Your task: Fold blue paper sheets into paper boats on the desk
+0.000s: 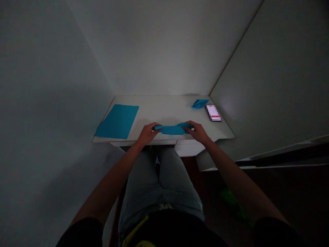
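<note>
A folded piece of blue paper (172,130) is stretched between my two hands, just over the front edge of the white desk. My left hand (151,132) pinches its left end, thumb in front and fingers behind. At the other end, my right hand (196,130) grips the paper in the same way. To the left lies a flat blue sheet (118,121), apart from my hands. Farther back on the right sits a small folded blue paper shape (199,103); its exact form is hard to make out.
The white desk (161,106) stands in a corner with walls at its back and sides. Near its right edge lies a phone (213,113) with a lit, blurred screen. Below the desktop is a white drawer (190,148). Something green (233,202) rests on the dark floor at right.
</note>
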The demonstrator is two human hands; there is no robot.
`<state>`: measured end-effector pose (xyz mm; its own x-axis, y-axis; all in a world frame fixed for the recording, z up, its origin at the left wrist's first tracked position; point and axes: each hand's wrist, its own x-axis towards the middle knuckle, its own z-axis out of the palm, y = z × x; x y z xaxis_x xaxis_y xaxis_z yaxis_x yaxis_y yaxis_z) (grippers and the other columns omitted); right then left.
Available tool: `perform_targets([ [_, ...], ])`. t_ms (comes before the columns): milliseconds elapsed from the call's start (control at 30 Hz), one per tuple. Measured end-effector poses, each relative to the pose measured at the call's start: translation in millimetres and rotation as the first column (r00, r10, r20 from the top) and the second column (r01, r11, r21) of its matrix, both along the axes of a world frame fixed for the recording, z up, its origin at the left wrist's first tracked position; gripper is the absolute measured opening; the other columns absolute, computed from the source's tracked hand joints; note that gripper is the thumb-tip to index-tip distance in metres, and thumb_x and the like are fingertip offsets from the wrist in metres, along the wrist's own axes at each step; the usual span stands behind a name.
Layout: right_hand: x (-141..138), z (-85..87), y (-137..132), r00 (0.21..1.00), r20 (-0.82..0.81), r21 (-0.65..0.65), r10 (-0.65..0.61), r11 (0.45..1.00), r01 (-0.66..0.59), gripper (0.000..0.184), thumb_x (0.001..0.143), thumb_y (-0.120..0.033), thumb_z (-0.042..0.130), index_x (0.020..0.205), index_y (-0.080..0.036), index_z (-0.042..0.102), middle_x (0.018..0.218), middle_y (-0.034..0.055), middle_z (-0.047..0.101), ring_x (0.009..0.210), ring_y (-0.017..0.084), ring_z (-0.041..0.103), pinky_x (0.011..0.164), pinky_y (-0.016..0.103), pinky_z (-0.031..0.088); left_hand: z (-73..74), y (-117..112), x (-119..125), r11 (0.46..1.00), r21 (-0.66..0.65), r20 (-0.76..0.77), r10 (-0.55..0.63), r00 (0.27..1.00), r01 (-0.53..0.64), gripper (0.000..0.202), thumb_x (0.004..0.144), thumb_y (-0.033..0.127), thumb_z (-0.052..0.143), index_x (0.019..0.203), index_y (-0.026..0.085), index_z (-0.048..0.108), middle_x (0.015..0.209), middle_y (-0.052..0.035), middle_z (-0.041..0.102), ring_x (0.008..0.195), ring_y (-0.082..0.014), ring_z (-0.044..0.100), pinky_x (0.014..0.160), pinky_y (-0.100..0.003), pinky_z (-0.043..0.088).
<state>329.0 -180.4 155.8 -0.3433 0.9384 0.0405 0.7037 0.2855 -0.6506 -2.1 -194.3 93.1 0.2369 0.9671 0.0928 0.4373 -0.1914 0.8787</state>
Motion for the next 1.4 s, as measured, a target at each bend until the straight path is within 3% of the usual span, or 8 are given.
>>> perform_targets([
  [200, -2.8, -29.8, 30.1, 0.985, 0.056, -0.021, -0.165, 0.986, 0.167, 0.051, 0.093, -0.043, 0.073, 0.14, -0.022, 0.066, 0.085, 0.0018, 0.068, 0.077, 0.023, 0.066, 0.076, 0.038, 0.056, -14.4, 23.4, 8.8, 0.979, -0.119, -0.112, 0.154, 0.982, -0.167, 0.032, 0.095, 0.036, 0.075, 0.121, 0.02, 0.069, 0.088, -0.0017, 0.073, 0.08, -0.0212, 0.069, 0.081, -0.035, 0.054],
  [333, -0.2, -60.7, 27.0, 0.98, 0.144, 0.102, -0.134, 0.988, 0.12, 0.057, 0.091, -0.032, 0.073, 0.146, -0.021, 0.063, 0.122, 0.0137, 0.071, 0.11, 0.031, 0.069, 0.1, 0.051, 0.057, -31.7, 13.8, 14.6, 0.965, 0.014, -0.264, 0.257, 0.93, -0.263, 0.064, 0.085, 0.031, 0.085, 0.142, 0.02, 0.06, 0.128, -0.0127, 0.071, 0.116, -0.0301, 0.069, 0.104, -0.046, 0.052],
  [400, 3.6, -67.3, 21.7, 0.983, 0.178, 0.177, -0.047, 0.984, 0.015, 0.043, 0.096, -0.031, 0.068, 0.138, -0.024, 0.069, 0.143, 0.0154, 0.066, 0.13, 0.034, 0.063, 0.114, 0.056, 0.051, -34.9, 8.0, 13.7, 0.974, 0.114, -0.298, 0.223, 0.928, -0.198, 0.056, 0.09, 0.032, 0.08, 0.142, 0.022, 0.063, 0.148, -0.0149, 0.063, 0.137, -0.0328, 0.059, 0.114, -0.049, 0.048],
  [567, 19.5, -59.9, 2.2, 0.943, 0.227, 0.112, 0.243, 0.955, -0.273, 0.033, 0.107, -0.037, 0.058, 0.135, -0.029, 0.075, 0.145, 0.0066, 0.072, 0.149, 0.032, 0.055, 0.123, 0.059, 0.047, -32.1, -5.7, 1.9, 0.977, 0.107, -0.388, -0.132, 0.912, 0.187, 0.038, 0.108, 0.034, 0.055, 0.143, 0.029, 0.068, 0.159, -0.0061, 0.061, 0.154, -0.0275, 0.048, 0.128, -0.05, 0.034],
  [767, 48.1, -39.0, -13.9, 0.895, 0.261, 0.034, 0.361, 0.923, -0.383, 0.055, 0.094, -0.041, 0.082, 0.147, -0.034, 0.07, 0.154, 0.0029, 0.066, 0.16, 0.035, 0.041, 0.127, 0.064, 0.041, -31.5, -24.9, -16.4, 0.925, 0.104, -0.409, -0.294, 0.864, 0.364, 0.052, 0.103, 0.049, 0.065, 0.153, 0.034, 0.063, 0.162, -0.0052, 0.059, 0.157, -0.0288, 0.044, 0.129, -0.051, 0.029],
  [967, 53.9, -31.9, -4.7, 0.895, 0.134, -0.08, 0.425, 0.905, -0.418, 0.028, 0.107, -0.037, 0.063, 0.13, -0.036, 0.08, 0.138, -0.0006, 0.077, 0.151, 0.028, 0.055, 0.123, 0.059, 0.047, -30.1, -22.0, -16.1, 0.942, 0.07, -0.37, -0.282, 0.885, 0.329, 0.034, 0.107, 0.037, 0.06, 0.137, 0.04, 0.075, 0.149, -0.0019, 0.07, 0.144, -0.0272, 0.056, 0.122, -0.053, 0.032],
  [1133, 41.7, -38.2, -3.2, 0.931, 0.106, -0.007, 0.35, 0.936, -0.351, 0.025, 0.107, -0.045, 0.062, 0.113, -0.032, 0.082, 0.128, 0.0039, 0.08, 0.13, 0.028, 0.07, 0.115, 0.055, 0.052, -23.9, -4.3, -5.0, 0.973, -0.002, -0.314, -0.221, 0.923, 0.232, 0.018, 0.101, 0.04, 0.072, 0.114, 0.034, 0.083, 0.131, -0.0042, 0.077, 0.129, -0.0277, 0.063, 0.116, -0.052, 0.038],
  [1400, 45.2, -59.5, 7.7, 0.962, 0.218, 0.078, 0.165, 0.98, -0.185, 0.048, 0.104, -0.055, 0.061, 0.142, -0.026, 0.071, 0.141, 0.0158, 0.068, 0.132, 0.036, 0.062, 0.114, 0.057, 0.048, -25.5, 20.6, 6.0, 0.985, -0.15, -0.375, -0.133, 0.917, 0.082, 0.052, 0.078, 0.05, 0.092, 0.118, 0.024, 0.073, 0.138, -0.0126, 0.063, 0.133, -0.0372, 0.058, 0.111, -0.054, 0.049],
])
